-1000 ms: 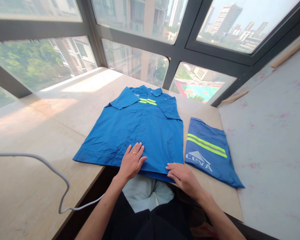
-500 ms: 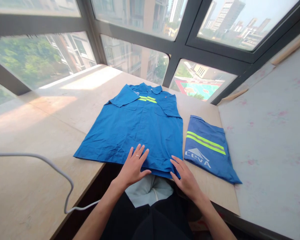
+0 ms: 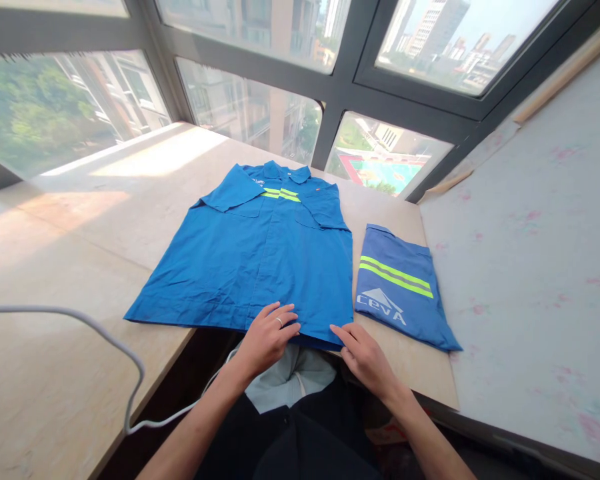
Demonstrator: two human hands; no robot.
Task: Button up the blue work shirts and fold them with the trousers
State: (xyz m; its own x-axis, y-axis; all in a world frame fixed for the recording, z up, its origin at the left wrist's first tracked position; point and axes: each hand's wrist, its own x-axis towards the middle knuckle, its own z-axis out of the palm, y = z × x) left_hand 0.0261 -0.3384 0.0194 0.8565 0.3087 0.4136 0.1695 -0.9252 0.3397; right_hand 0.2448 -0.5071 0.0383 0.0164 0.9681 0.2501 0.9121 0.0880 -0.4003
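A: How many garments are there?

B: Two; one blue shirt (image 3: 275, 260) lies spread front-up on the pale ledge (image 3: 65, 280), its near hem reaching the edge; one folded blue garment (image 3: 395, 283) lies just beside it, towards the wall (image 3: 525, 280).

A: And the hands?

B: Two, both at the near hem of the shirt; the left hand (image 3: 270, 337) lies over it near the middle, fingers slightly bent and a little apart, one ring (image 3: 279, 323) on them; the right hand (image 3: 367, 357) is at the hem's right corner, forefinger reaching onto the cloth, the other fingers curled under.

A: Does either have hold of it?

B: I can't tell for either; both touch the cloth, but whether the fingertips pinch it is hidden.

A: What else can you count on the shirt?

B: One collar (image 3: 286, 172); two sleeves, both laid inward across the front; two short striped patches at the chest.

A: The folded one?

B: Two yellow bands with one grey between; one pale CEVA logo below them.

A: Cables?

B: One, a grey cable (image 3: 95, 327), left of the shirt.
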